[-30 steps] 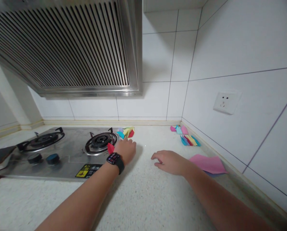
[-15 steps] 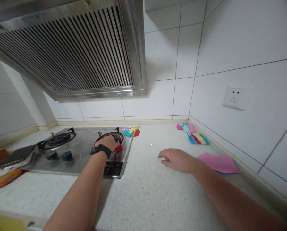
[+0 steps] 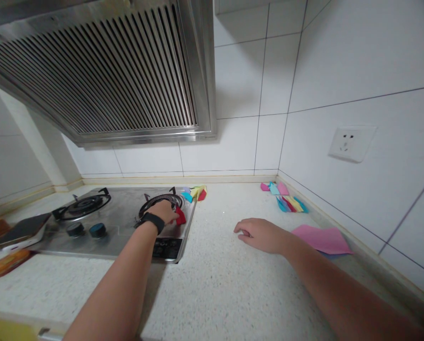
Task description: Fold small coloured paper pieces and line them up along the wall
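Note:
My left hand (image 3: 162,212), with a black watch band at the wrist, is over the right burner (image 3: 157,202) of the steel gas stove. Its fingers are closed on a small red piece of folded paper or cloth (image 3: 180,216), which sticks out on the right side. Part of that piece is hidden by the fingers. My right hand (image 3: 259,234) lies on the speckled counter (image 3: 215,279), fingers loosely bent, thumb apart, holding nothing. A pink sheet (image 3: 323,239) with a blue one under it lies beside the right wrist.
Yellow, blue and red pieces (image 3: 197,192) lie at the stove's right back corner. Two colourful bunches (image 3: 293,204) sit by the wall corner. A range hood (image 3: 126,85) hangs above. A dark-topped flat object (image 3: 22,230) and an orange item (image 3: 7,263) are at left.
The red piece has shifted slightly right and up at my left fingers, and more of it shows. My right hand has stayed in place.

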{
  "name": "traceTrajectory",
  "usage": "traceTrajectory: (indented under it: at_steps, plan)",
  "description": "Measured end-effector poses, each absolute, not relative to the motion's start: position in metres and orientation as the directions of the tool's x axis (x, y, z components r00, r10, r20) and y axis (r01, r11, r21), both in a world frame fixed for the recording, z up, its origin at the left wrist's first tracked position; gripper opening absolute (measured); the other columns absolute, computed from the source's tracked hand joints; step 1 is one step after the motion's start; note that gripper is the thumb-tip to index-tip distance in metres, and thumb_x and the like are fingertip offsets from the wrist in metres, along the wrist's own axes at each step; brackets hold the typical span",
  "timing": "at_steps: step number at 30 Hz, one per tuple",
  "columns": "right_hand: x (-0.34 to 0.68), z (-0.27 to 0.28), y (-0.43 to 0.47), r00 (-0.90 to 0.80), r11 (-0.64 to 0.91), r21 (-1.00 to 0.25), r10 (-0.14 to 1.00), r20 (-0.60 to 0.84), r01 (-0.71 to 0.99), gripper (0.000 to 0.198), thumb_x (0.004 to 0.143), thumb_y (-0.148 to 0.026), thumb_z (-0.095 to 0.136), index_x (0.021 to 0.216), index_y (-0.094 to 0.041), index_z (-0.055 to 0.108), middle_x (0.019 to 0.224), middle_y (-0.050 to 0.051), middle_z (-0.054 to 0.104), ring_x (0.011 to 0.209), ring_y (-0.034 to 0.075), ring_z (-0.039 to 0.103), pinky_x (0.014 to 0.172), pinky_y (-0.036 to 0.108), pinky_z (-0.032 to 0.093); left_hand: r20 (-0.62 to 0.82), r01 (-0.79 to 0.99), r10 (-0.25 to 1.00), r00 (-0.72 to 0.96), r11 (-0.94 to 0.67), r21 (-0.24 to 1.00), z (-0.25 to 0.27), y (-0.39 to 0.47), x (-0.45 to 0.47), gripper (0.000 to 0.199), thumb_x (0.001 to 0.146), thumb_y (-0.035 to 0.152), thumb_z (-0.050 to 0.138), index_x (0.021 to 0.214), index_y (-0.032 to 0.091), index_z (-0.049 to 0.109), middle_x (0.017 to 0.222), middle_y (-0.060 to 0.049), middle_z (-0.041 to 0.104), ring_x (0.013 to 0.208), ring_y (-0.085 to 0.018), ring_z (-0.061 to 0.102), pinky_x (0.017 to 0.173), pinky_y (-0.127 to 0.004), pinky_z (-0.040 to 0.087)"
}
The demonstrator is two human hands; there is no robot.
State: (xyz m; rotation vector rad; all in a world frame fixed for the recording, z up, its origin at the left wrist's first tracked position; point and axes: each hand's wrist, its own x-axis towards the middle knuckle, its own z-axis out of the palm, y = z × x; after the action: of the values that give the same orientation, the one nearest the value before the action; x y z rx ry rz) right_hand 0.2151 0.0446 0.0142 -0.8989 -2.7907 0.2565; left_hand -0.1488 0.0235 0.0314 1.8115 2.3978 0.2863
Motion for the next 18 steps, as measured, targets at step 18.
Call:
traceTrajectory:
  at_steps: [18]
  plan:
    - [0.198, 0.013, 0.043, -0.622, 0.529, -0.79, 0.742, 0.252, 0.311, 0.03, 0.088, -0.041, 0.052, 0.102, -0.016, 0.062, 0.094, 0.005, 0.066, 0.083, 0.015, 0.059, 0.074, 0.027, 0.042, 0.215, 0.583, 0.944, 0.252, -0.325, 0.744, 0.009, 0.002, -0.02, 0.03, 0.075, 0.04, 0.058, 0.07, 0.012, 0.065, 0.063, -0.001, 0.06, 0.056, -0.01, 0.047, 0.053, -0.021, 0.034]
